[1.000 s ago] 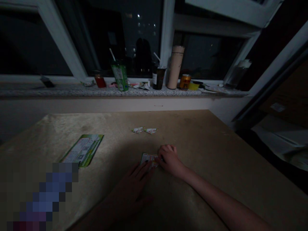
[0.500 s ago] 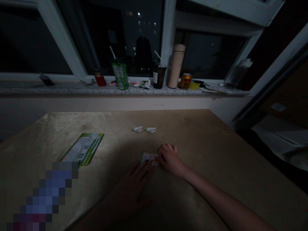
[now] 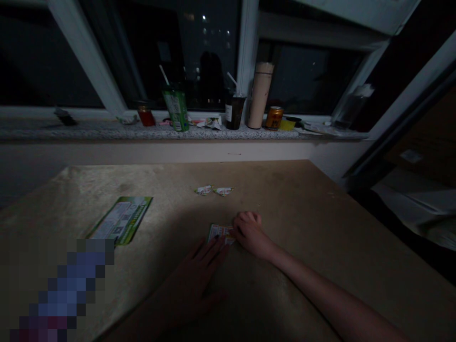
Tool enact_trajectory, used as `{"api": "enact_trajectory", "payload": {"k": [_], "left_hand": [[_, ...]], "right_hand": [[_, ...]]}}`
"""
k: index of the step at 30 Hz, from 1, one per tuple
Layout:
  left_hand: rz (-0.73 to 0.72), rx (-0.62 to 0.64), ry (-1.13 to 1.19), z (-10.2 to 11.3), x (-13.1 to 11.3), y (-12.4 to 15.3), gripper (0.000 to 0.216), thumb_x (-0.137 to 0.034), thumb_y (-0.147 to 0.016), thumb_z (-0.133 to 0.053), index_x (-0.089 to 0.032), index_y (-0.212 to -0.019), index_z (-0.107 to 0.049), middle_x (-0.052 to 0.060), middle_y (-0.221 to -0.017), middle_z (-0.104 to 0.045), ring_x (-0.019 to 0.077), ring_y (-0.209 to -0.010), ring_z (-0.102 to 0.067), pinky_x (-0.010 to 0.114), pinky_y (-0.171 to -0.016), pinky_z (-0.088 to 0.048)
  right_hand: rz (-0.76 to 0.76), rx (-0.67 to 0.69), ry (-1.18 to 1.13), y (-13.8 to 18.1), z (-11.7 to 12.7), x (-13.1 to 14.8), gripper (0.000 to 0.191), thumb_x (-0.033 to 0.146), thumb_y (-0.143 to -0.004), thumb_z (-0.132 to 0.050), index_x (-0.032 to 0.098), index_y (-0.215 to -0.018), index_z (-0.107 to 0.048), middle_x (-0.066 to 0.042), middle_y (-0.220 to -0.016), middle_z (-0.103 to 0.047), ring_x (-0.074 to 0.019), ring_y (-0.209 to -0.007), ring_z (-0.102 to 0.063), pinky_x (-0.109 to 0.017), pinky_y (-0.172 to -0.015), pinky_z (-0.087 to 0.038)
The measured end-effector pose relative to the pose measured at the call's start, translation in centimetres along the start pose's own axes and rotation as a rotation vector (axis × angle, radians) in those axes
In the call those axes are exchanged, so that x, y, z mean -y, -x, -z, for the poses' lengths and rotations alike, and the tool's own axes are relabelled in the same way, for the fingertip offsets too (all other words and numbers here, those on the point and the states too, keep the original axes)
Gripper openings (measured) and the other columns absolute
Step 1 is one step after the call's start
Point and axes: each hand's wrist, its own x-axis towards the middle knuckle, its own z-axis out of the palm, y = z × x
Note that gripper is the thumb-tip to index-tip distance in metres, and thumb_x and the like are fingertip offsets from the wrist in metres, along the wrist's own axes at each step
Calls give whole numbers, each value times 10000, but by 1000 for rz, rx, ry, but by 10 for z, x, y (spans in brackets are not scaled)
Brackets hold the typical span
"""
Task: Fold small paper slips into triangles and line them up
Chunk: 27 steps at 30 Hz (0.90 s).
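A small printed card (image 3: 221, 231) with a green edge and rows of coloured print lies on the table in front of me. My left hand (image 3: 201, 266) rests flat, palm down, its spread fingertips on the card's near edge. Against the card's right side sits my right hand (image 3: 251, 232), its fingers curled in. Whatever those fingers grip, if anything, is hidden beneath them. Beyond the card are two small folded printed pieces (image 3: 204, 190), side by side.
A larger green and white printed sheet (image 3: 124, 221) lies to the left on the table (image 3: 285, 190). Near it, the lower left corner is pixelated. Along the granite sill (image 3: 199, 134) stand a green cup (image 3: 176, 109), a dark cup (image 3: 234, 111), a tall flask (image 3: 261, 95) and a can (image 3: 274, 118).
Both hands stay almost where they were at the card. The whole view has shifted very slightly.
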Motion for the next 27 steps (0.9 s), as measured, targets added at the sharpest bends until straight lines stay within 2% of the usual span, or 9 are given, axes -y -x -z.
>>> {"api": "enact_trajectory", "payload": {"k": [12,19,27], "left_hand": [[-9,-5,1,1,0,0,811,-491,-872,-499,-222,-1480,-34,51,-1540,-81,277,-1389,-118,461,-1132,-93],[-17,-13,44,0,0,0,857,-523,-862,-502,-263,-1472,41,27,-1540,-74,287,-1388,-123,482,-1121,-113],[2,3,64,3,-2,0,847,-515,-863,-505,-287,-1470,39,15,-1540,-90,285,-1387,-127,477,-1123,-106]], "right_hand": [[-5,4,42,0,0,3,131,273,-897,-538,179,-807,-553,-35,-897,-558,-188,-912,-454,-344,-850,-283],[3,3,70,1,-2,2,102,253,-904,-521,181,-843,-561,-40,-910,-560,-196,-930,-453,-357,-860,-274],[-6,24,67,0,0,3,101,253,-902,-526,188,-846,-580,-40,-914,-559,-193,-936,-450,-352,-847,-273]]}}
